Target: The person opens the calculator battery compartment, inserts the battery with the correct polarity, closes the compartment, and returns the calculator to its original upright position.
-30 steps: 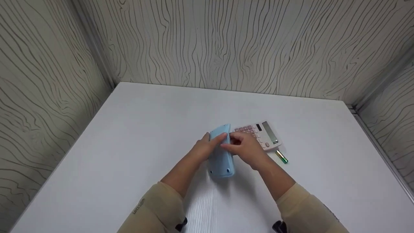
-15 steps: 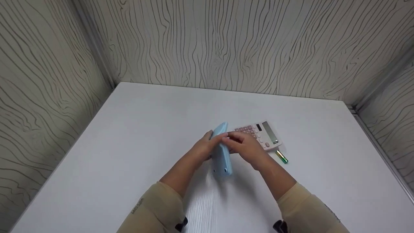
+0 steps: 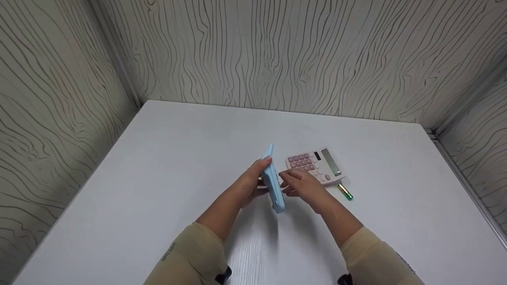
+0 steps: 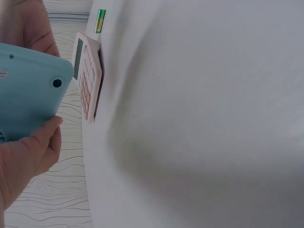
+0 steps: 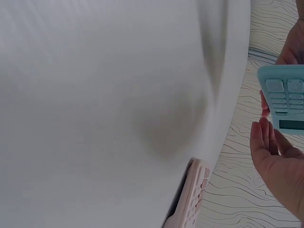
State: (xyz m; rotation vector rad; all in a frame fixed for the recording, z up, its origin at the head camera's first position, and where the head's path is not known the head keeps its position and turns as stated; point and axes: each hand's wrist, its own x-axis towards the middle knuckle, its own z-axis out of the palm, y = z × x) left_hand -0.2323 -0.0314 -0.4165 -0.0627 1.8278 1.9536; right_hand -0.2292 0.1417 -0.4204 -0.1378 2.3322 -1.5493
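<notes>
In the head view, a light-blue calculator [image 3: 272, 180] stands almost edge-on above the table. My left hand [image 3: 249, 182] grips it from the left, thumb along its upper edge. The left wrist view shows its back [image 4: 28, 90], with a dark round foot near one corner. Keys and a dark display [image 5: 290, 124] face the right wrist camera. My right hand [image 3: 303, 186] is close to the calculator's right side, its fingers loosely bent. In the right wrist view, the right fingertips [image 5: 257, 130] lie beside the display end, and nothing shows between them.
A pink-and-white calculator [image 3: 326, 164] lies on the white table [image 3: 190, 150] behind and right of my right hand. Near its corner lies a green-and-gold battery [image 3: 345, 191]. Panels with a wood-grain line pattern [image 3: 253, 55] rise at the back and both sides.
The blue calculator has turned from showing its back to nearly edge-on. My right hand has come away from its upper edge, slightly right and down, uncovering more of the pink calculator.
</notes>
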